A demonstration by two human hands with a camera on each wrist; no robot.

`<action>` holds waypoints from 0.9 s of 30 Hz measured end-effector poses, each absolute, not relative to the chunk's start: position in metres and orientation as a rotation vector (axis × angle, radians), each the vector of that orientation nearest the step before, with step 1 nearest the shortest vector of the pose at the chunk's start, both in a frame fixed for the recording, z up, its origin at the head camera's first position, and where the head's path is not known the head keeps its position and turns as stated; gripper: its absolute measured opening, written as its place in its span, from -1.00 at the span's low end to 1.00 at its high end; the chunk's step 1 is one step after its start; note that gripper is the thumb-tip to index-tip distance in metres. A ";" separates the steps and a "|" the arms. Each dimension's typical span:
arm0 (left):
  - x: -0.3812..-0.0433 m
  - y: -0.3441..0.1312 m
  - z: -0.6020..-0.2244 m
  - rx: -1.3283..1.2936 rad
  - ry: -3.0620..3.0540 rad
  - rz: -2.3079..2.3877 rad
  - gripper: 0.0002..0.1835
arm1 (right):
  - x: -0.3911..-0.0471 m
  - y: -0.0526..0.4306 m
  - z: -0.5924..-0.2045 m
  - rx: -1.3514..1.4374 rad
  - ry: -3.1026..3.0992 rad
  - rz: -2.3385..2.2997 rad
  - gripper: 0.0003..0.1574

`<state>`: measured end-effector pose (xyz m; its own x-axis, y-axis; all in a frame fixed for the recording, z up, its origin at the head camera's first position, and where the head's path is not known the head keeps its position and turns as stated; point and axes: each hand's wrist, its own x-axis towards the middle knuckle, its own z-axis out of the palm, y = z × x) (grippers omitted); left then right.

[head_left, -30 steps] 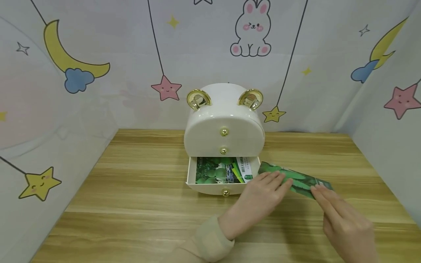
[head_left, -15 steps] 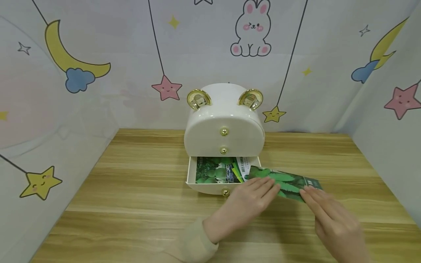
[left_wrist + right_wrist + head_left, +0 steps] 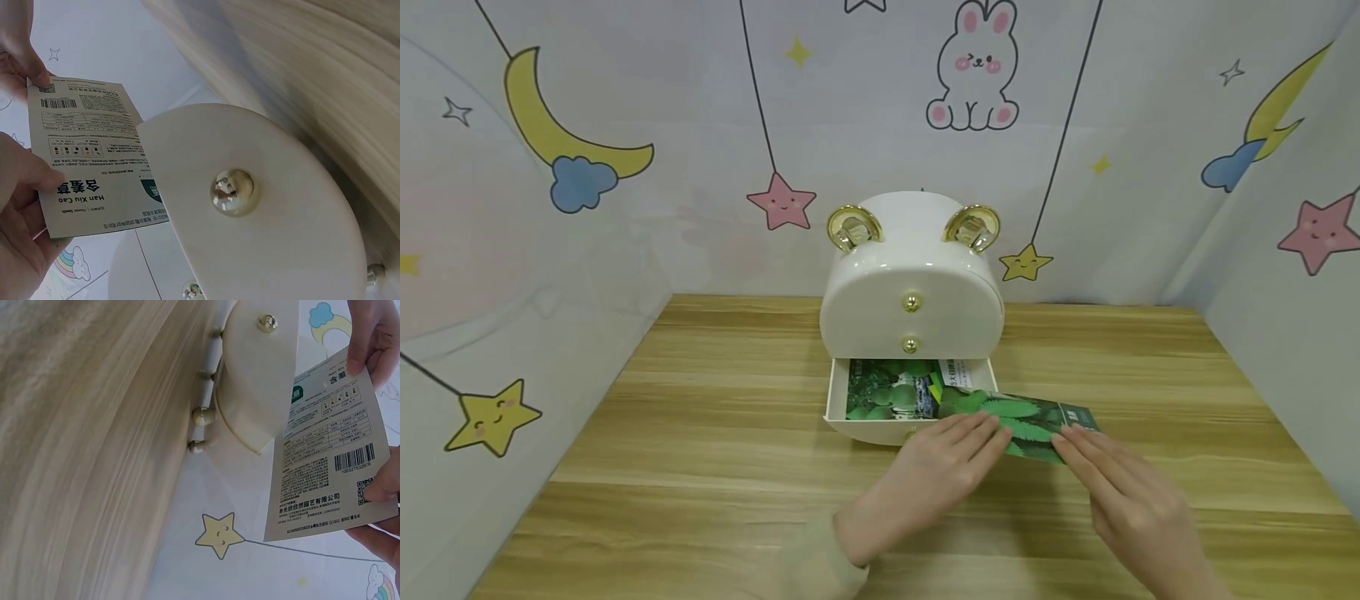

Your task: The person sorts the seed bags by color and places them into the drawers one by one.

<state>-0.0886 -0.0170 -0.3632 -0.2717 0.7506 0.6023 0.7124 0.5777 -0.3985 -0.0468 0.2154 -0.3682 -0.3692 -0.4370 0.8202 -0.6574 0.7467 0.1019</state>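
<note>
A green seed packet [image 3: 1026, 417] with leaves on its front slants across the right front corner of the pulled-out white drawer [image 3: 837, 400]. My left hand [image 3: 951, 458] pinches its near-left edge, with the thumb on the printed back [image 3: 106, 150] in the left wrist view. My right hand [image 3: 1131, 500] pinches the right end; its thumb lies by the QR code in the right wrist view. Another green packet [image 3: 883, 392], showing round fruits, lies in the drawer, its right part hidden by the held one.
The white chest [image 3: 917, 317] has gold round ears and gold knobs [image 3: 912, 302]; its lowest drawer is out. It stands on a wood-grain table [image 3: 715, 450] before a printed cloth backdrop [image 3: 865, 108] with side panels.
Both hands have moved left with the seed packet. Its left end has gone from beside the drawer to over the drawer's right part, and now covers more of the packet inside.
</note>
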 end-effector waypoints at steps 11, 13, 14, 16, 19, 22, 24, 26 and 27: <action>-0.089 -0.040 -0.365 -1.186 -2.043 0.009 -0.66 | -0.053 0.205 -0.368 0.909 -2.069 0.241 -0.48; -0.090 -0.044 -0.365 -1.178 -2.031 0.016 -0.66 | -0.054 0.204 -0.367 0.928 -2.090 0.236 -0.46; -0.090 -0.045 -0.365 -1.175 -2.024 0.021 -0.66 | -0.054 0.203 -0.367 0.935 -2.104 0.230 -0.46; -0.090 -0.049 -0.366 -1.170 -2.012 0.026 -0.66 | -0.054 0.202 -0.366 0.942 -2.136 0.216 -0.43; -0.090 -0.053 -0.367 -1.164 -2.004 0.022 -0.66 | -0.055 0.200 -0.366 0.946 -2.167 0.191 -0.41; -0.090 -0.056 -0.368 -1.158 -2.016 0.005 -0.66 | -0.056 0.198 -0.366 0.953 -2.184 0.174 -0.39; -0.090 -0.058 -0.369 -1.151 -2.026 0.000 -0.66 | -0.057 0.197 -0.366 0.960 -2.194 0.165 -0.37; -0.089 -0.060 -0.370 -1.147 -2.023 -0.001 -0.66 | -0.059 0.195 -0.366 0.967 -2.200 0.147 -0.36; -0.090 -0.061 -0.370 -1.146 -2.015 0.008 -0.66 | -0.059 0.194 -0.366 0.972 -2.204 0.143 -0.36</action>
